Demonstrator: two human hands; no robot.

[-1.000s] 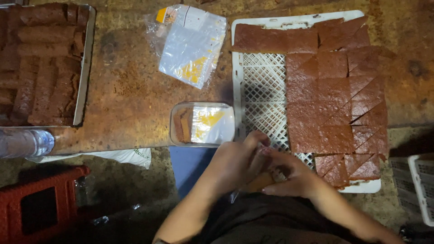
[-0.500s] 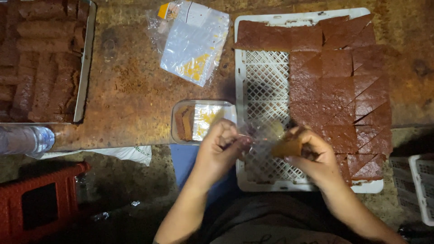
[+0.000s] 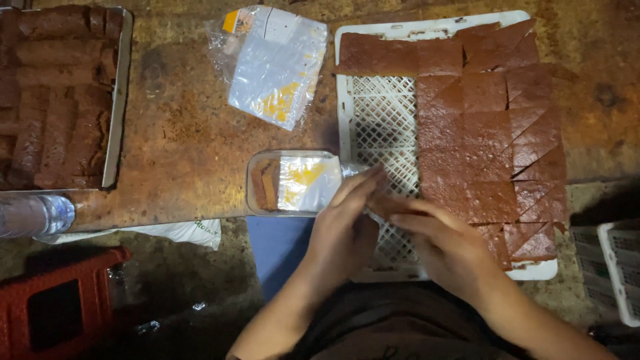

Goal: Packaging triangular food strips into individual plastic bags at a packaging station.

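While half a second earlier held up apart between fingertips, brown slab piece (image 3: 383, 203) now pressed low over white lattice tray (image 3: 380, 127), pinched between both hands. Left hand (image 3: 347, 230) flat-fingered against it, right hand (image 3: 450, 247) curled over, grip partly hidden. Suggests folding or wrapping under way. Beside: clear plastic tub (image 3: 293, 183) with a few pieces, cut brown squares (image 3: 493, 133) on tray, clear bags (image 3: 277, 67), metal pan (image 3: 117, 100) at left. Surroundings unmoved since before.

worn rust-brown tabletop (image 3: 187, 147), stained, under warm dim light; dark gritty concrete floor (image 3: 180, 287) at 7 o'clock; red plastic stool (image 3: 57, 300) at 8 o'clock.
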